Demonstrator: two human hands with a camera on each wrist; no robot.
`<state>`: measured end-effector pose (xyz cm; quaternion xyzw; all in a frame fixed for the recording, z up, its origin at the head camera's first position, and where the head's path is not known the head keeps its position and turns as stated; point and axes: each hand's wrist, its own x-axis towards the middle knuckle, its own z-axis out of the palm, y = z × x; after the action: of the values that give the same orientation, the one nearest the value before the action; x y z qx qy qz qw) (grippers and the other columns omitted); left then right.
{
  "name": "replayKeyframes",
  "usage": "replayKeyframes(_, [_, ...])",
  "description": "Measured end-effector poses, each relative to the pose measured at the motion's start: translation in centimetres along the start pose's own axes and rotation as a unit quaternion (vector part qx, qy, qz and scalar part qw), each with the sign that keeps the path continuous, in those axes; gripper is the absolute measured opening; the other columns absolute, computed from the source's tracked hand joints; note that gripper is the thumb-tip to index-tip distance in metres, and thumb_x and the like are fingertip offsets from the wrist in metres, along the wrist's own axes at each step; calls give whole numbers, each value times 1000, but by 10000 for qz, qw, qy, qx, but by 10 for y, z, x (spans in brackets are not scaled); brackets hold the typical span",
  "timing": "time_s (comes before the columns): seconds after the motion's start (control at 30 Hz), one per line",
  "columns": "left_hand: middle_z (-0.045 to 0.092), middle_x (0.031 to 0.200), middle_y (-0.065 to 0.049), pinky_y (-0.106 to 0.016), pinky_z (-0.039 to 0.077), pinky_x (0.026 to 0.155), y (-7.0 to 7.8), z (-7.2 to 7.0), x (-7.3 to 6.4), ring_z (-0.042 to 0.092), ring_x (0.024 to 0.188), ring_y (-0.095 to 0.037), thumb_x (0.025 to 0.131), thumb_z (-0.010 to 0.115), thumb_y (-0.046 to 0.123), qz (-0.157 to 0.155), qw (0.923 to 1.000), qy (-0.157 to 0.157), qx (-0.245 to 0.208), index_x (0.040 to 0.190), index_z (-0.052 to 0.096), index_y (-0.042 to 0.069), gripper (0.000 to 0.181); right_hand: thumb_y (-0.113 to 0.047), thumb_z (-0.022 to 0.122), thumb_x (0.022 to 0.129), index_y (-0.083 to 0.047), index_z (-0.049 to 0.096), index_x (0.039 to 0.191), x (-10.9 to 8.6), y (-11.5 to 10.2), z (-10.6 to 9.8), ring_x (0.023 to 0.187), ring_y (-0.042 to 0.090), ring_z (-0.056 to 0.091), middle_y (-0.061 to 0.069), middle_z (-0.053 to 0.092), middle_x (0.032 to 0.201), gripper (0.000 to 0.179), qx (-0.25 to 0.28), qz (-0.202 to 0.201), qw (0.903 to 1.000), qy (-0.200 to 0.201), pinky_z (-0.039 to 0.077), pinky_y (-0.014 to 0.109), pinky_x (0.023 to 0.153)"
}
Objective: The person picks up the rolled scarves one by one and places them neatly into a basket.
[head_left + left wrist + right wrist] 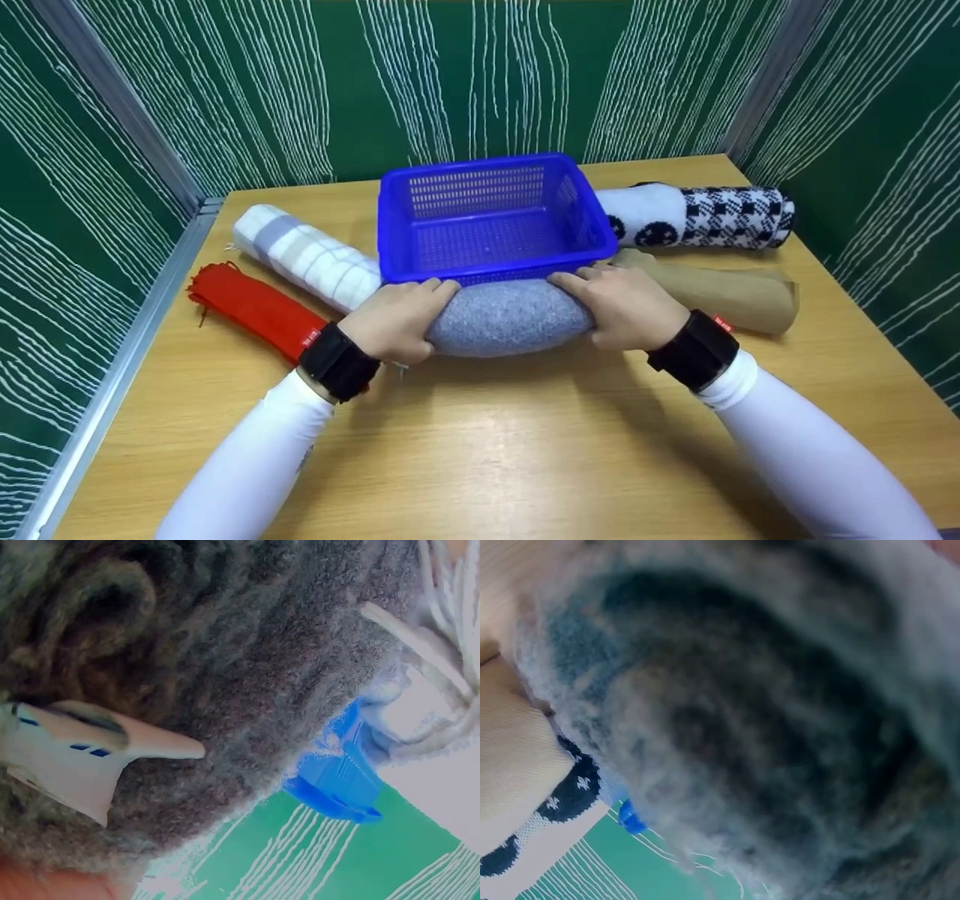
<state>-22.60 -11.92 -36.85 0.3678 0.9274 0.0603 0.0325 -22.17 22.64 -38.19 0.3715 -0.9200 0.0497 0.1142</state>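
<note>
Head view | grey roll (510, 319) between left hand (397, 319) and right hand (630, 307), both gripping | likely soft, light; hold ends

Table (487, 457) with basket (487, 236), seemingly cloth rolls (309, 251)

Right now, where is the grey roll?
In the head view, the grey roll is at centre, held between the left hand and right hand, at the near side of the blue basket.

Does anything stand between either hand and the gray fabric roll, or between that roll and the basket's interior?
Nothing visible separates the left hand or right hand from the gray fabric roll: they grip its opposite ends. Before the interior, only the near rim of the blue basket intervenes.
</note>
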Motion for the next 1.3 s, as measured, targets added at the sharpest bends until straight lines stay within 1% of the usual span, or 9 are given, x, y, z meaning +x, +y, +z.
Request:
replayKeyframes(0.17, [69,125,-17,-56,61,99,0,-5,0,72,112,-37,78,82,10,-37,10000,-53,-22,140,54,8,68,-9,87,62,-6,64,145,1,0,-6,99,40,75,18,76,114,86,-22,19,10000,52,63,58,83])
replayKeyframes(0.33, [69,126,-17,-56,60,100,0,-10,0,72,112,-36,79,81,9,-50,10000,-64,-21,143,53,8,70,-12,89,62,-9,65,146,3,-2,-12,102,38,76,17,77,117,88,-178,61,9998,104,63,58,80])
replayKeyframes(0.53, [68,125,-16,-56,60,99,0,-13,-3,71,110,-36,79,80,10,-60,10000,-27,-6,143,53,8,70,-13,89,63,-8,65,147,5,-3,-16,107,39,76,18,77,120,87,-192,60,9998,87,63,60,85])
replayKeyframes(0.73, [69,126,-16,-55,60,101,0,-17,-5,71,112,-35,78,82,11,-24,10000,-6,-34,143,53,9,72,-11,89,63,-6,66,143,5,-4,-20,105,39,76,18,77,117,84,-126,-36,9997,202,63,60,83])
replayKeyframes(0.97, [68,128,-15,-55,60,103,2,-24,-6,71,113,-35,78,84,11,-53,10000,-29,-68,144,53,9,73,-8,88,65,-5,66,143,4,-5,-28,103,41,75,19,77,116,81,39,-59,9997,220,64,61,88])
replayKeyframes(1.17, [68,125,-15,-54,62,98,5,-30,-8,72,110,-34,80,90,19,-34,10000,28,-49,141,53,9,72,-9,88,65,-3,66,143,4,-5,-34,103,41,75,20,77,116,81,-53,-102,9996,273,64,60,88])
replayKeyframes(1.3, [69,124,-16,-53,63,96,5,-33,-9,73,109,-35,81,92,22,-2,10000,86,-31,140,53,8,72,-9,89,65,-3,65,143,6,-6,-37,104,41,75,21,77,116,82,-37,-89,9996,255,63,61,90])
